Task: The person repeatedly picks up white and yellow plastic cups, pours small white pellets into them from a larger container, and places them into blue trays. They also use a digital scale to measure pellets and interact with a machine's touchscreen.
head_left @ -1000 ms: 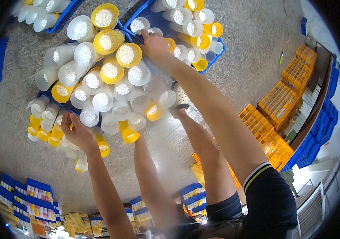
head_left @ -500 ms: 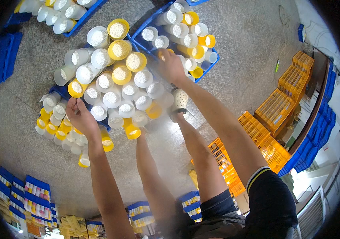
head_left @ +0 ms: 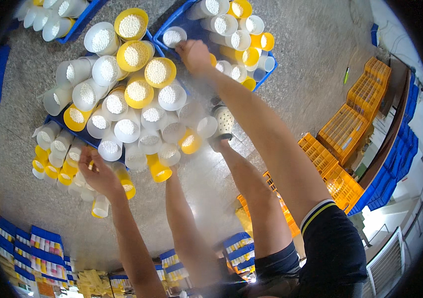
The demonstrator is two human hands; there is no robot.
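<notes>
Many translucent white and yellow cups, filled with small white pellets, lie in a large stack [head_left: 127, 126] in front of me. My right hand [head_left: 195, 57] reaches over the blue tray [head_left: 186, 28] at the top. Its fingers are curled together at the rim of a translucent cup [head_left: 174, 36]; the hand hides what lies between them. Below the stack's left side, my left hand [head_left: 101, 173] hovers by a smaller group of cups [head_left: 58, 145]. Its fingers are loosely bent, with a gap between thumb and forefinger and nothing plainly held.
More filled cups [head_left: 238, 39] lie on the tray's right side. Another loaded blue tray [head_left: 80, 20] is at the upper left. Orange crates [head_left: 343, 131] stand along the right. My shoe [head_left: 224, 121] is close beside the stack. Blue trays with cups [head_left: 47, 248] are stacked at the lower left.
My right hand has moved up and left, onto the cups at the tray's left end. My left hand has dropped lower. The view has shifted, so the stack appears further left.
</notes>
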